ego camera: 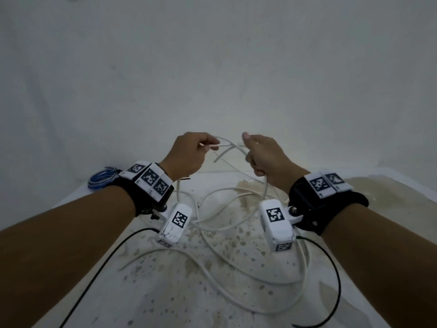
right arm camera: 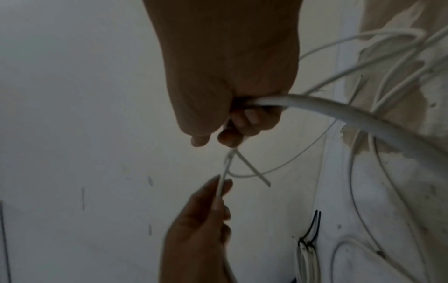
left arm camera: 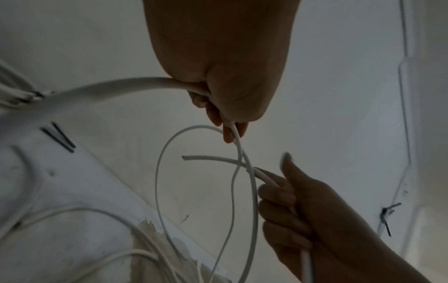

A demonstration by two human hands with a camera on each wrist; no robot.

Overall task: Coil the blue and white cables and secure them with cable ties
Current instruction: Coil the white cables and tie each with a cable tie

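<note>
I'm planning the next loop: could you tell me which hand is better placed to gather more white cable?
Probably the left hand: it only pinches one strand of the white cable, while the right hand grips the forming loop.

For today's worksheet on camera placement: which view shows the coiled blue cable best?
The head view: the blue cable lies coiled on the table's far left, beyond the left hand's wristband. Neither wrist view shows it, only white cable and hands.

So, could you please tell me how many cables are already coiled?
1: the blue cable lies coiled at the table's far left edge. The white cable sprawls loose, held by both hands. Others may be hidden.
</note>
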